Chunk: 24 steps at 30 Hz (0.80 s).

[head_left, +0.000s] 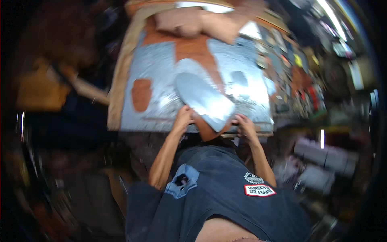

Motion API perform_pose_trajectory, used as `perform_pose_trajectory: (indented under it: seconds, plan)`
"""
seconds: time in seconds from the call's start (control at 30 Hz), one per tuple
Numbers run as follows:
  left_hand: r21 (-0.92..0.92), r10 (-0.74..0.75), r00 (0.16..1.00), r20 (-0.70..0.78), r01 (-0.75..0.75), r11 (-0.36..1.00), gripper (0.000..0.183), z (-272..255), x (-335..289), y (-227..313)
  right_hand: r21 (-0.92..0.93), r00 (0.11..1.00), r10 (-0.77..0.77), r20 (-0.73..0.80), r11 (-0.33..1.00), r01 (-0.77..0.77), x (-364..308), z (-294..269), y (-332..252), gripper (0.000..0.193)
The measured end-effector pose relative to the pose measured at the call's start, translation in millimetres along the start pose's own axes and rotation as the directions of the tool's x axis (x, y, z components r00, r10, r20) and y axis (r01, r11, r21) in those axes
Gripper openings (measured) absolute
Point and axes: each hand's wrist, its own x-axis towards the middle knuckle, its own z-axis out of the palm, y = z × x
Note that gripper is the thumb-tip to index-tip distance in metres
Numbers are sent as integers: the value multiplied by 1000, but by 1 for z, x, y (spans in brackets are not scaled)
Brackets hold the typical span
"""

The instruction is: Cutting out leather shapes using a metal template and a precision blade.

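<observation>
The workbench (157,60), its glossy grey top edged in wood, fills the upper middle of the frame, with blurred tools (310,99) crowded toward the upper right. At the top of the frame lies a tan bundle (219,25), and below it a reddish-brown sheet (193,49) spreads down the middle of the bench. Near the centre is the smooth silver-grey panel (203,101), rounded at its upper end and cornered at its lower one, lying slantwise over a brown pointed piece (204,130) that shows along its lower edge — whether the two are joined I cannot tell. A smaller brown piece (141,94) rests apart, left of centre, already shaped. The work looks partway along: shapes are formed, but panel and brown piece are still being handled, and how much is left does not show. The left hand (184,117) pinches the panel's lower-left edge, nearly closed; the right hand (244,125), fingers loosely curled, is at its lower-right corner — blur hides how firmly it grips.
</observation>
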Motion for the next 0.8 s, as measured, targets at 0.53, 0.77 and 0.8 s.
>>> perform_pose_trajectory:
  seconds: [0.53,0.77,0.8]
  plan:
    - [869,605,793,68,-345,354,34,-64,-103,189,-210,993,-114,-16,972,108,35,7,10,45]
    - [811,446,693,566,-565,-152,18,-10,-117,198,-558,420,-829,369,164,814,-32,105,-88,56]
    - [829,350,752,559,-498,-255,16,-2,-107,194,-501,359,-834,419,117,857,-31,110,-87,48]
